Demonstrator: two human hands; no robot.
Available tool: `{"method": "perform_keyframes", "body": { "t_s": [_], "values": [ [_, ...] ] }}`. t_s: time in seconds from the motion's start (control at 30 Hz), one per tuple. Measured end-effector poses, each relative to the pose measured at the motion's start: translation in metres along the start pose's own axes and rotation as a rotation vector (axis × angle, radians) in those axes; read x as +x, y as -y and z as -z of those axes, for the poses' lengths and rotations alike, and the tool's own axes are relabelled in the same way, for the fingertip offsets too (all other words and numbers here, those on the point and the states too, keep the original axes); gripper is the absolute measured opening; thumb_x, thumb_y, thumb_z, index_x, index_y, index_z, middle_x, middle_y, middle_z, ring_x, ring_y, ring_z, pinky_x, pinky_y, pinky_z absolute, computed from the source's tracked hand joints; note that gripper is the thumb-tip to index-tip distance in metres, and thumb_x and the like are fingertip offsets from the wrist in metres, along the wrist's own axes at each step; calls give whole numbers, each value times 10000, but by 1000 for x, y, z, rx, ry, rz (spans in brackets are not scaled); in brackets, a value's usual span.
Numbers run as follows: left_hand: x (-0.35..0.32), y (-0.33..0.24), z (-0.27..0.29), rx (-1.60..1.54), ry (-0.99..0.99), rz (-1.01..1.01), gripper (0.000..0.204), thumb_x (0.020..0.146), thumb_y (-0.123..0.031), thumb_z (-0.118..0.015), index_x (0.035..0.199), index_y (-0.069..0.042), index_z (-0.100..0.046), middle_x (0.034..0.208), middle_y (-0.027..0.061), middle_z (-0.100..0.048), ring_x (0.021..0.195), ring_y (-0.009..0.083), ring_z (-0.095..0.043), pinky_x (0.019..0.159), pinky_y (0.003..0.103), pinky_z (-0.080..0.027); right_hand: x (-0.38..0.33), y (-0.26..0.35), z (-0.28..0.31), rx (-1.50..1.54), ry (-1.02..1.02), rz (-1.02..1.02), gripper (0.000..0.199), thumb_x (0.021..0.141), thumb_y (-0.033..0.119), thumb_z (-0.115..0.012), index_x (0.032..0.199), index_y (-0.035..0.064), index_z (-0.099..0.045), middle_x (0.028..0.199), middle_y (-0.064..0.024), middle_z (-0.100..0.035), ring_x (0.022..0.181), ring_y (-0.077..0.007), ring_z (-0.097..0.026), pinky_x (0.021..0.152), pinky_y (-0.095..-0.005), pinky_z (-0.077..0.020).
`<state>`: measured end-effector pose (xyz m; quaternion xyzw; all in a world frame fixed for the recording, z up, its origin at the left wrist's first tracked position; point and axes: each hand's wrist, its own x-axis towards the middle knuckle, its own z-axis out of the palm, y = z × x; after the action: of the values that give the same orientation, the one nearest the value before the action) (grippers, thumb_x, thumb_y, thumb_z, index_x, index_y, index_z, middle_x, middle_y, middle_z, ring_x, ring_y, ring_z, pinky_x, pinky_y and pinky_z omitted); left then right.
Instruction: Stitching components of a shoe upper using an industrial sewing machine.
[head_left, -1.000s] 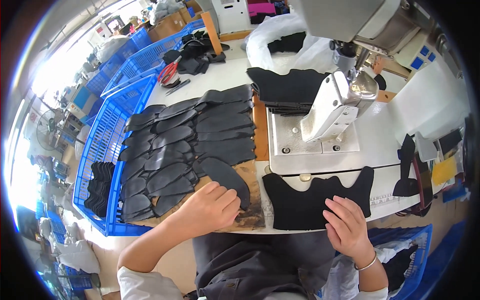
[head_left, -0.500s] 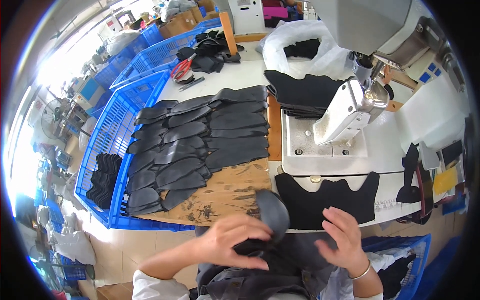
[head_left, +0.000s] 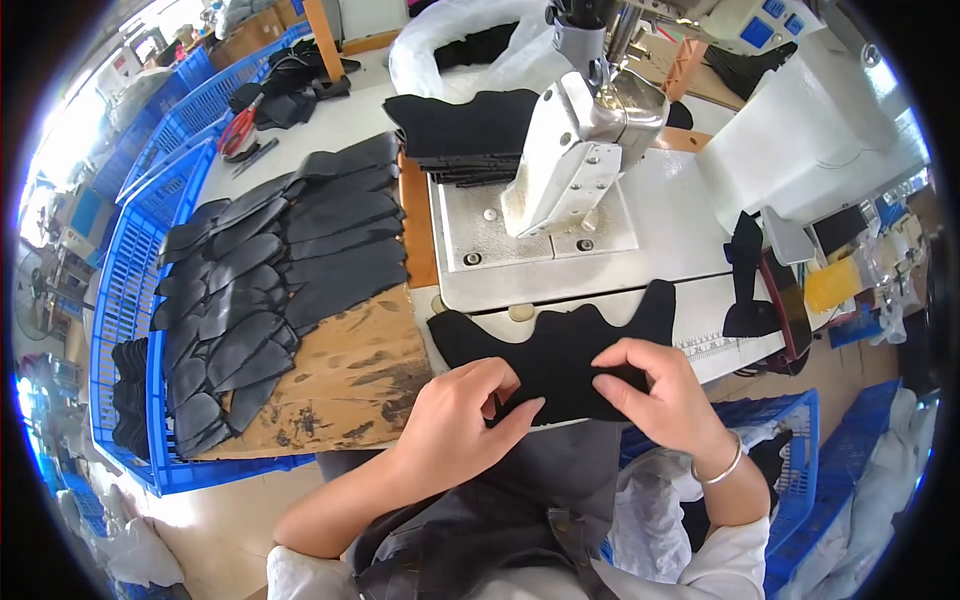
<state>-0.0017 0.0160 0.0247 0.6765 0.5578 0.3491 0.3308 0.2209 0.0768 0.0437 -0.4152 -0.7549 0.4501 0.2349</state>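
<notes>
A black fabric piece [head_left: 565, 345] with a wavy, horned outline lies flat along the table's front edge. My left hand [head_left: 465, 420] is over its lower left part, fingers curved and thumb apart from them. Over the right part is my right hand [head_left: 660, 395], its thumb and forefinger bent with a small gap between the tips. Neither hand shows a firm hold on the fabric; how far the fingertips touch it I cannot tell. Just behind the fabric stands a white sewing machine post [head_left: 570, 155]. A stack of similar black pieces [head_left: 465, 125] sits beside that post.
Overlapping dark leather pieces [head_left: 240, 290] cover much of the worn brown board [head_left: 350, 370] at left. A blue crate [head_left: 125, 290] stands beyond. Red-handled scissors [head_left: 240, 128] lie at the back left. Right of the fabric are a black strip [head_left: 742, 280] and another blue crate [head_left: 800, 465].
The view has shifted right. My left hand has moved onto the black fabric, and the curved leather piece it held no longer shows. My right hand has also come over the fabric.
</notes>
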Motion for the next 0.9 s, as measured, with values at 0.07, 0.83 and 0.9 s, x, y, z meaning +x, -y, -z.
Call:
{"method": "perform_keyframes", "body": {
  "t_s": [0.07,0.83,0.9],
  "values": [
    [4,4,-7,34,13,11,257,789,-168,-739,730,-3,-551,634,91,-564,534,170,-553,490,297,-406,6,-8,5,-64,52,8,204,811,112,-694,942,-30,-628,846,-150,-672,769,-253,-663,697,-309,-499],
    [8,9,-17,195,18,-15,331,707,-267,-792,633,-58,-547,544,36,-528,530,219,-526,488,341,-404,9,-15,4,-210,171,74,395,701,128,-790,1049,40,-627,926,-98,-650,870,-271,-634,777,-331,-491],
    [8,9,-18,193,8,-27,323,703,-258,-791,630,-62,-545,540,32,-524,530,215,-521,485,344,-400,9,-17,3,-211,159,86,395,702,128,-789,1050,40,-627,919,-97,-647,864,-272,-632,776,-334,-491]
  ]
}}
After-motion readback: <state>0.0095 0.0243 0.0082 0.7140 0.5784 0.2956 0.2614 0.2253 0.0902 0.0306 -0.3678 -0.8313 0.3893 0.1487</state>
